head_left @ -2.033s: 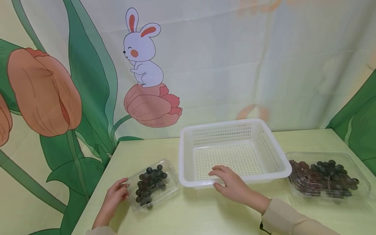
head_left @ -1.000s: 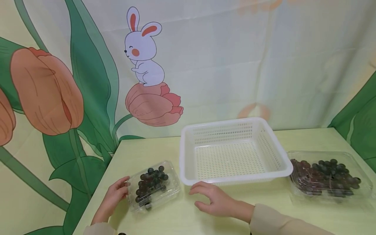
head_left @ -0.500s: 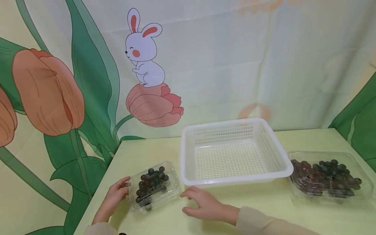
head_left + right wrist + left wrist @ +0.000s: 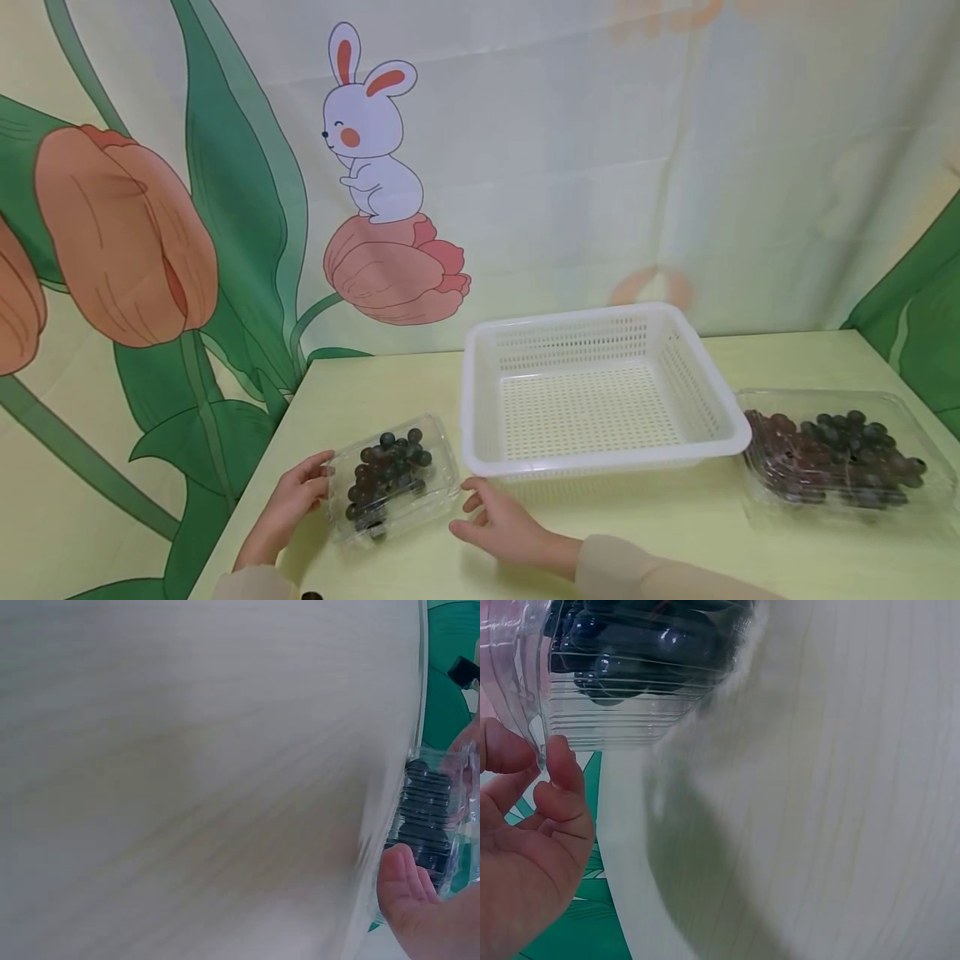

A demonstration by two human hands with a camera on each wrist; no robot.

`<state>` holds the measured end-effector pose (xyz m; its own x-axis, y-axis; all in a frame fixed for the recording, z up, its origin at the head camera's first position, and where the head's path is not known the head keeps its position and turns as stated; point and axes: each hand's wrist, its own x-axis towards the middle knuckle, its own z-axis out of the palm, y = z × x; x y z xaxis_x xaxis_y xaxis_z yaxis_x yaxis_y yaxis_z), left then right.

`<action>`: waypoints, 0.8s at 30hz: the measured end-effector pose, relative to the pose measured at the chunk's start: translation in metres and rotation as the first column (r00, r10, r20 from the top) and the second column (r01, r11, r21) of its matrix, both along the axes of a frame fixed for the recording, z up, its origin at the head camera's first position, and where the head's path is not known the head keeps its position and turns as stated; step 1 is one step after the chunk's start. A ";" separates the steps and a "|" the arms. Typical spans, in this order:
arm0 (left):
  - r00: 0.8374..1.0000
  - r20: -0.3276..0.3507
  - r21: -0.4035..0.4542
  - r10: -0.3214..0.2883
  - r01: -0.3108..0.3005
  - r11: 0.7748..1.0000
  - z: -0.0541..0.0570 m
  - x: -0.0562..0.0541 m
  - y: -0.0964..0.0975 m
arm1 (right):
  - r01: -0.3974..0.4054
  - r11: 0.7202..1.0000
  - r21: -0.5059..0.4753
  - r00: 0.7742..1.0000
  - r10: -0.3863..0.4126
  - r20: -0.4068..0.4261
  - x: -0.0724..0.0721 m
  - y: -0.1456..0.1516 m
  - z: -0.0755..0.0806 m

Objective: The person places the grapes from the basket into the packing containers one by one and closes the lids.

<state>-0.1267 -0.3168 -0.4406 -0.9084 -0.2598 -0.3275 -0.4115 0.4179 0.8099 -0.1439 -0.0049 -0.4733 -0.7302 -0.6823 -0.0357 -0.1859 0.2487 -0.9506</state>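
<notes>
A clear plastic clamshell with dark grapes inside lies on the table's left part. My left hand is at its left end; in the left wrist view, thumb and fingers pinch the rim of the clamshell. My right hand is by its right end, fingers loosely bent and parted from the thumb, holding nothing. Whether its fingertips touch the plastic is hard to tell. In the right wrist view, that hand partly covers the grapes.
Behind the right hand stands a white perforated basket with nothing in it. A second clear clamshell of dark and reddish grapes sits to its right. A printed curtain hangs behind the table.
From above the basket's front rim, my right hand has come down and left to the clamshell's right end. My left hand has stayed at the clamshell's left end.
</notes>
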 end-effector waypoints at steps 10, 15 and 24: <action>0.999 0.034 -0.002 -0.030 0.030 1.000 0.002 -0.002 -0.004 | 0.168 0.981 -0.096 0.953 -0.137 0.271 -0.004 -0.017 -0.004; 0.999 0.034 0.002 -0.031 0.031 1.000 0.003 -0.002 -0.003 | 0.211 0.968 -0.139 0.924 -0.150 0.353 -0.008 -0.025 -0.003; 0.999 0.031 0.011 -0.029 0.029 1.000 0.003 -0.002 -0.003 | 0.299 0.947 -0.118 0.883 -0.228 0.410 -0.008 -0.037 0.002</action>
<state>-0.1286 -0.3199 -0.4377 -0.9048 -0.2300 -0.3583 -0.4245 0.4215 0.8013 -0.1521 -0.0424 -0.4712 -0.8362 -0.4875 -0.2511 0.2536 0.0623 -0.9653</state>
